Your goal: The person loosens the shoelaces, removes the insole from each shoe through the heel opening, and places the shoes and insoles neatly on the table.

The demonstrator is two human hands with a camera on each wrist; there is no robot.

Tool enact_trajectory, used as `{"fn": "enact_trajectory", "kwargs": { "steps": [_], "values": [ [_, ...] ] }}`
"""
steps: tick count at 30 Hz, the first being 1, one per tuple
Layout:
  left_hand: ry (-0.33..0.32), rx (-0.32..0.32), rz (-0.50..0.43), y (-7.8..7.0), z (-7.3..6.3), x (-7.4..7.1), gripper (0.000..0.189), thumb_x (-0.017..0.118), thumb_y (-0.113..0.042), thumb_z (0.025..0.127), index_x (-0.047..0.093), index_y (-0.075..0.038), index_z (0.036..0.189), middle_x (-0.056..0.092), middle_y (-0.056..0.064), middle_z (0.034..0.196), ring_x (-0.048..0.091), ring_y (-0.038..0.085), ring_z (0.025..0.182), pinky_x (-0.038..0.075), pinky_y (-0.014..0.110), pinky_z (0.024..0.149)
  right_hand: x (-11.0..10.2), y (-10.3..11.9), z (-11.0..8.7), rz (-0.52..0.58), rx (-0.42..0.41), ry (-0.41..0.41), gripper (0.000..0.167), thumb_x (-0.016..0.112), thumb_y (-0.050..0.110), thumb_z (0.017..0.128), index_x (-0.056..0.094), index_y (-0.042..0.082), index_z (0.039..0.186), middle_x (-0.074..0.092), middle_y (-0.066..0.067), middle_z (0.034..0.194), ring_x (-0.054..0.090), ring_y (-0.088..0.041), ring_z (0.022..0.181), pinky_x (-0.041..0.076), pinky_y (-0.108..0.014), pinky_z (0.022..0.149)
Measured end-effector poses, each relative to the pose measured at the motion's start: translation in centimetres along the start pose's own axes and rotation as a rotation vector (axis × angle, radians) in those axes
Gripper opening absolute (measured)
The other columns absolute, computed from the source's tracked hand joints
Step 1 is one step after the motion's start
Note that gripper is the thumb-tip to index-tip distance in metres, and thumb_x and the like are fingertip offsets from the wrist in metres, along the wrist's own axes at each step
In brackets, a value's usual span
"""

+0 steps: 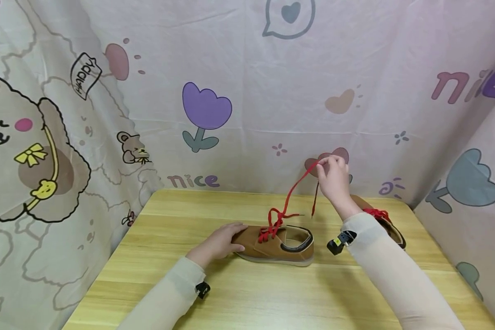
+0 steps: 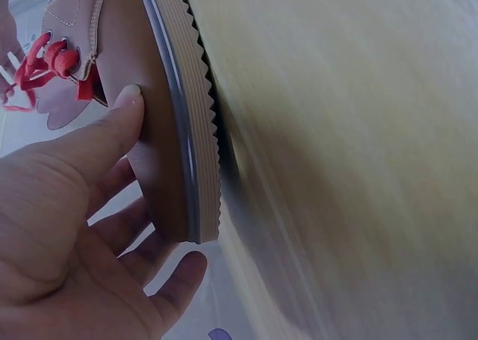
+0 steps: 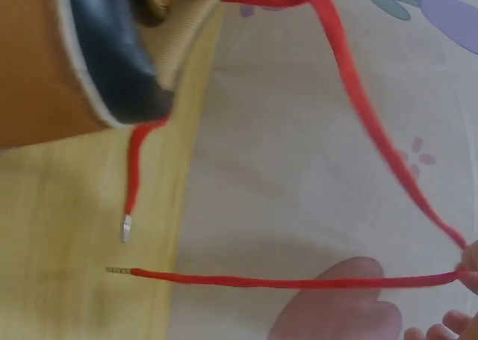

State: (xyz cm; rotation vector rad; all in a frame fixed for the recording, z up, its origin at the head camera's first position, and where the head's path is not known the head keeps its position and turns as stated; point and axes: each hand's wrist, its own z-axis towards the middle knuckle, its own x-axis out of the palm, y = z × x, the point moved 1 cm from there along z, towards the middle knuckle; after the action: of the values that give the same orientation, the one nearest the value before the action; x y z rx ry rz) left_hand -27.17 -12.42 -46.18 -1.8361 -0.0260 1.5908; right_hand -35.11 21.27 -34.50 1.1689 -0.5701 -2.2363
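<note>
A brown shoe [image 1: 251,245] with a pale sole and dark collar lies on its sole, toe to the left. My left hand [image 1: 220,243] grips its toe, the thumb [image 2: 128,112] on the near side and the fingers on the far side. Up and to the right, my right hand [image 1: 334,176] pinches a red shoelace [image 1: 294,185] between thumb and fingertips, above the shoe. From there one stretch runs down to the loops over the tongue, and the tipped end [image 3: 299,283] hangs free. The lace's other tipped end [image 3: 133,172] sticks out near the shoe's collar.
Behind my right forearm stands a second brown shoe [image 1: 360,201] with red laces, partly hidden. Both shoes are on a wooden table [image 1: 181,213]. A printed curtain [image 1: 247,114] hangs right behind the table's back edge, with more curtain at both sides.
</note>
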Motion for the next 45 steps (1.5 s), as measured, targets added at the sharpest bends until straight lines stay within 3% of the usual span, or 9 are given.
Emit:
{"fn": "enact_trajectory", "kwargs": {
  "steps": [12, 26, 33, 45],
  "values": [
    [0.000, -0.004, 0.001, 0.0, -0.1, 0.0, 0.064, 0.074, -0.024, 0.092, 0.048, -0.008, 0.149, 0.044, 0.016, 0.152, 0.040, 0.040, 0.140, 0.033, 0.055, 0.114, 1.1, 1.0, -2.1, -0.066, -0.047, 0.147, 0.018, 0.060, 0.020, 0.101, 0.064, 0.004, 0.109, 0.044, -0.024, 0.139, 0.035, -0.049, 0.128, 0.037, -0.061, 0.098],
    [-0.009, -0.005, 0.016, 0.1, -0.1, 0.1, 0.064, 0.074, -0.026, 0.092, 0.049, -0.010, 0.149, 0.045, 0.016, 0.152, 0.040, 0.040, 0.139, 0.033, 0.055, 0.113, 2.2, 2.8, -4.5, -0.086, -0.116, 0.230, 0.013, 0.066, 0.021, 0.098, 0.067, 0.009, 0.104, 0.047, -0.020, 0.141, 0.038, -0.044, 0.128, 0.039, -0.062, 0.098],
    [-0.010, -0.001, 0.013, 0.0, -0.1, 0.1, 0.064, 0.074, -0.026, 0.091, 0.049, -0.009, 0.148, 0.045, 0.016, 0.152, 0.040, 0.041, 0.139, 0.033, 0.056, 0.113, 2.4, 3.9, -5.8, -0.081, -0.180, 0.260, 0.010, 0.068, 0.020, 0.097, 0.066, 0.010, 0.101, 0.048, -0.021, 0.142, 0.037, -0.043, 0.130, 0.039, -0.060, 0.102],
    [-0.012, 0.000, 0.006, 0.0, -0.2, 0.0, 0.064, 0.074, -0.025, 0.092, 0.049, -0.009, 0.148, 0.045, 0.017, 0.152, 0.040, 0.040, 0.139, 0.033, 0.056, 0.112, 2.9, 5.5, -8.3, -0.065, -0.335, 0.300, 0.011, 0.072, 0.019, 0.094, 0.067, 0.012, 0.100, 0.053, -0.019, 0.139, 0.045, -0.041, 0.123, 0.044, -0.056, 0.098]
  ]
}}
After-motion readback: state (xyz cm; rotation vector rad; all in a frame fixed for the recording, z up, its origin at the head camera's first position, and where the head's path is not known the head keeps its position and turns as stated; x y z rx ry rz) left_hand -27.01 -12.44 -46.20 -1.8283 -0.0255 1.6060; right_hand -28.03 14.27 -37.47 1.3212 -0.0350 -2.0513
